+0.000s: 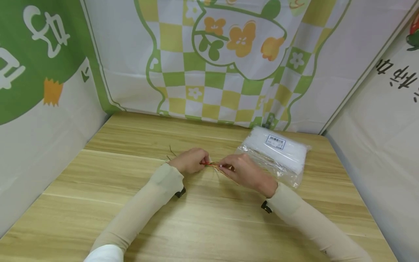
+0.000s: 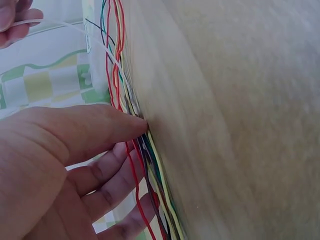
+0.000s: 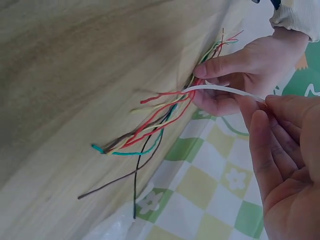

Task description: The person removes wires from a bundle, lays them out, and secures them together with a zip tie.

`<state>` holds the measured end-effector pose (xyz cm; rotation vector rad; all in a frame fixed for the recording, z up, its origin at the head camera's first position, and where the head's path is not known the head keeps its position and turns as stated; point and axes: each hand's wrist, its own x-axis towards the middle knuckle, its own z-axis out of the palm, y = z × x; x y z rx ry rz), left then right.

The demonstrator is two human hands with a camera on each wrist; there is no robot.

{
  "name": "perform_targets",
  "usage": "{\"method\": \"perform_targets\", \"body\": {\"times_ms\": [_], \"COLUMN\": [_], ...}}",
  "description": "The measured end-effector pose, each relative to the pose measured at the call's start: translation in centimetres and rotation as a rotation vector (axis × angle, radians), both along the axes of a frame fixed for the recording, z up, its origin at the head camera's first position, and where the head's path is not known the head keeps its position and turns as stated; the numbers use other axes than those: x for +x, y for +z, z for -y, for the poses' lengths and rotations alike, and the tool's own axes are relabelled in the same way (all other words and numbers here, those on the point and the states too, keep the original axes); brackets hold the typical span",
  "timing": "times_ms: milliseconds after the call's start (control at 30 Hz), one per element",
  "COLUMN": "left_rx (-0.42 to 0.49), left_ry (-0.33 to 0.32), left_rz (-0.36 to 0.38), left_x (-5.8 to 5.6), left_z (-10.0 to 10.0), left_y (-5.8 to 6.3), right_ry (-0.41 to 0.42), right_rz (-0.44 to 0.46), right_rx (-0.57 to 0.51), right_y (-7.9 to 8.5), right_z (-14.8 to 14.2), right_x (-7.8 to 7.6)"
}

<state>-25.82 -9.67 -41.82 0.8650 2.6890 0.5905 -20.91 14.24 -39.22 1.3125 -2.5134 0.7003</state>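
A bundle of thin wires in red, yellow, green, dark brown and black lies along the wooden table, its loose ends fanned out. My left hand pinches the bundle between thumb and fingers, as the left wrist view shows up close on the wires. Between thumb and finger, my right hand grips one end of a white cable tie. The tie's other part reaches the wires just beside the left hand. Whether it passes all the way round them, I cannot tell.
Behind the right hand, a clear plastic bag with a white label holds a stack of white strips. The wooden table ends against printed cloth at the back, with more cloth on both sides.
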Motion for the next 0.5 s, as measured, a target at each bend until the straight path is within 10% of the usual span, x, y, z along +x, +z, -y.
{"method": "perform_targets", "body": {"times_ms": [500], "left_rx": [0.016], "left_ry": [0.003], "left_rz": [0.061], "left_x": [0.2], "left_z": [-0.1], "left_y": [0.2], "right_ry": [0.005], "right_rz": [0.015], "right_rx": [0.003], "right_y": [-1.8], "right_z": [0.1], "right_x": [-0.4]}}
